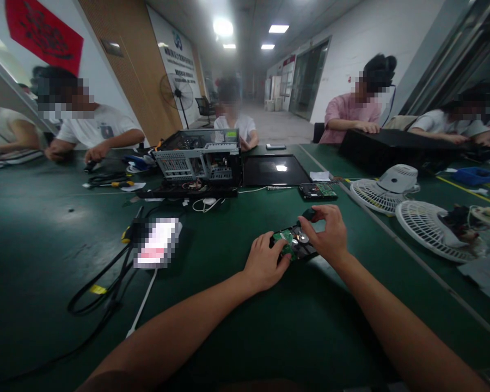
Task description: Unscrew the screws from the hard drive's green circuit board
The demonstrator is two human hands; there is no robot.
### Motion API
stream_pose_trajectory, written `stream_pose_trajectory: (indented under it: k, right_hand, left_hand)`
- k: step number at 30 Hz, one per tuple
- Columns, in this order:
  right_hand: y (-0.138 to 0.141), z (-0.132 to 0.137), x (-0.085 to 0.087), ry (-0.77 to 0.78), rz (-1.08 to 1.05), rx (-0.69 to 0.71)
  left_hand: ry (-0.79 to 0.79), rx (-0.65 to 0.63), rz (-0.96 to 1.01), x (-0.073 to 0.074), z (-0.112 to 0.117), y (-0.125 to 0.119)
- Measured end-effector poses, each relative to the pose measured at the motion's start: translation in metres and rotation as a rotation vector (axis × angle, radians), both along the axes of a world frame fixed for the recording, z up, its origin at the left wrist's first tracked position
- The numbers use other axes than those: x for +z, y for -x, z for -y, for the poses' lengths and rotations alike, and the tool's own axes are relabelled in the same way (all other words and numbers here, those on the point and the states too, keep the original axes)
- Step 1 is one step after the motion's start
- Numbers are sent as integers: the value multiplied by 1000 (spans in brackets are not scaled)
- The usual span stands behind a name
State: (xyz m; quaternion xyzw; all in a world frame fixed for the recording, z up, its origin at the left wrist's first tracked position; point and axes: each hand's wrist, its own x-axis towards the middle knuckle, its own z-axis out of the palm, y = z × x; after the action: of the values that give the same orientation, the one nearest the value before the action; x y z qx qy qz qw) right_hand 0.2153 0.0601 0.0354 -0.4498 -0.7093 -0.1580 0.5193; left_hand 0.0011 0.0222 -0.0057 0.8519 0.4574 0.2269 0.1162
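Note:
A hard drive (300, 239) with a green circuit board lies on the green table in front of me. My left hand (266, 260) grips its left end, with the thumb and fingers on its edges and board. Above the drive's right part, my right hand (329, 231) pinches the dark handle of a screwdriver (308, 214). The tool's tip is too small to make out, so I cannot tell whether it touches a screw. Beyond my hands lies a second hard drive (318, 190), board side up.
An opened computer case (200, 160) stands ahead, beside a flat black panel (275, 170). On the left are a lit phone (157, 242) and black cables (118, 277). White fan parts (422, 228) lie to the right. Several people sit around the table, one with a hand on a black case (387, 149).

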Motion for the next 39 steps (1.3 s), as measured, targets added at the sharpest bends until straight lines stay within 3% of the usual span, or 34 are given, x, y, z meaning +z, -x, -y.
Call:
stream_pose_trajectory:
  k: [13,22,39]
  right_hand:
    - [4,1,-10,103,-159,69]
    - [2,1,-10,68,-75,-6]
    - [3,3,-7,75,-43,4]
  left_hand:
    - [-4,1,-6,-1,0,0]
    - [-13,-7,-10,-2,0,0]
    - [-17,-9,0,-1,0,0]
